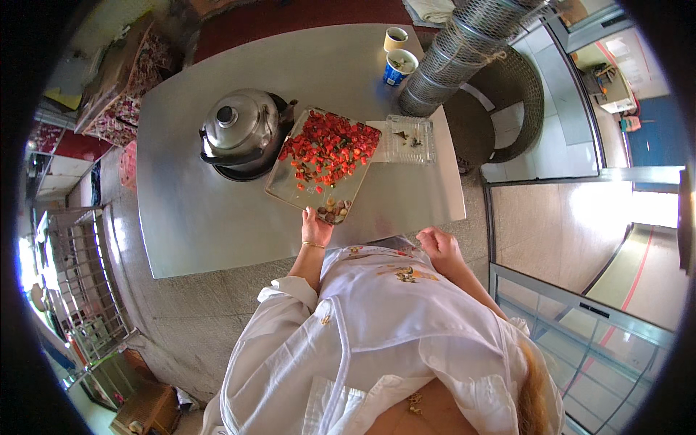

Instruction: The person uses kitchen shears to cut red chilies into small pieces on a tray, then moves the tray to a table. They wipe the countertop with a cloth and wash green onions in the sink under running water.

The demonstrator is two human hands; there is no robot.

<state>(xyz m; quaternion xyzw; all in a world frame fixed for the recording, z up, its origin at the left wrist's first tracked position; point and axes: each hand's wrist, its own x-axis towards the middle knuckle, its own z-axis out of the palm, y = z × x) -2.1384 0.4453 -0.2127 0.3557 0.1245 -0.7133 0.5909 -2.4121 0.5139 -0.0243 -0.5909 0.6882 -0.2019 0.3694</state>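
Note:
My left hand (pixel 317 227) grips the near corner of a shallow rectangular tray (pixel 283 190), thumb on top. Chopped red chili peppers (pixel 331 142) cover the tray's far part, thinning towards me. Small round brown and cream pieces (pixel 334 209) are gathered in the near right corner, by my fingers. My right hand (pixel 439 244) is loosely curled before the white apron (pixel 402 304), off the table's front edge, with nothing visible in it. Left of the tray, a lidded metal kettle (pixel 239 125) sits on a dark round base, close to the tray's left side.
The metal table (pixel 206 228) carries a clear plastic box (pixel 410 140) with dark scraps, a blue paper cup (pixel 401 66) and a beige cup (pixel 396 39). A mesh-wrapped pipe (pixel 451 60) rises at the right end. Beyond stands a wicker chair (pixel 524 109); glass doors (pixel 592 310) are right.

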